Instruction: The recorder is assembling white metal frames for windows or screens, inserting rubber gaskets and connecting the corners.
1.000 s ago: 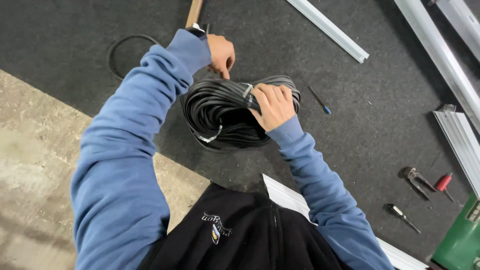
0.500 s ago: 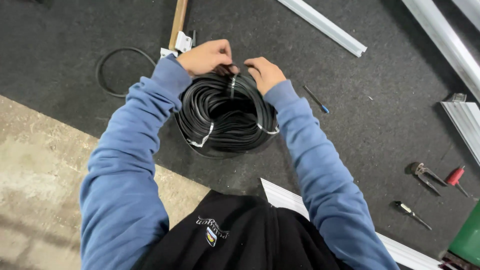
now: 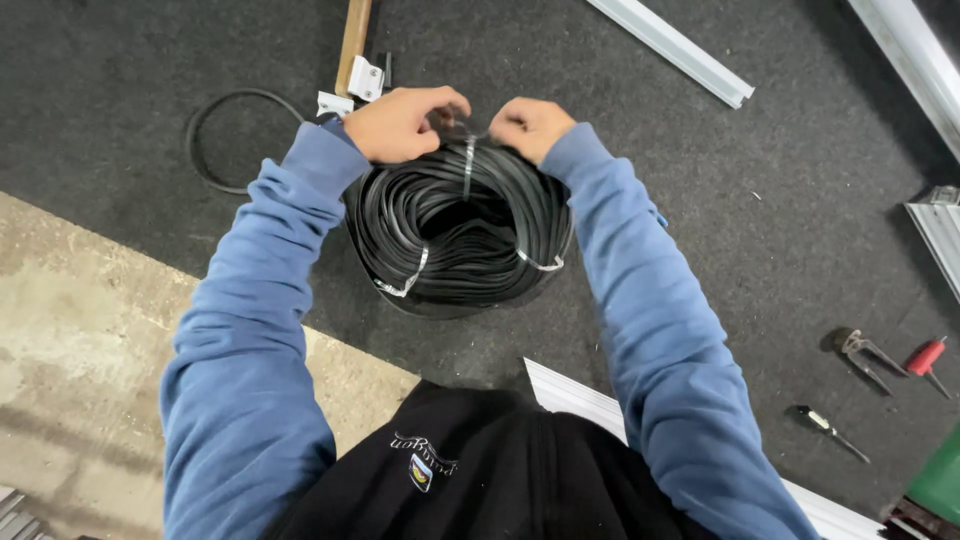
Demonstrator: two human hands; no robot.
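Near the top centre of the frame, the left hand (image 3: 398, 124) and the right hand (image 3: 530, 125) sit close together at the far edge of a coil of black cable (image 3: 462, 228), fingers pinched on a clear plastic tie (image 3: 467, 165) that wraps the coil there. 2 more ties bind the coil lower down. The coil lies on a dark mat (image 3: 150, 120) at the middle of the frame. A loose black loop (image 3: 205, 140) lies at upper left, beside a wooden strip with a white bracket (image 3: 362, 78). A pale metal rail (image 3: 668, 48) runs across the upper right. Pliers (image 3: 862, 352) and a red-handled tool (image 3: 925, 358) lie at right.
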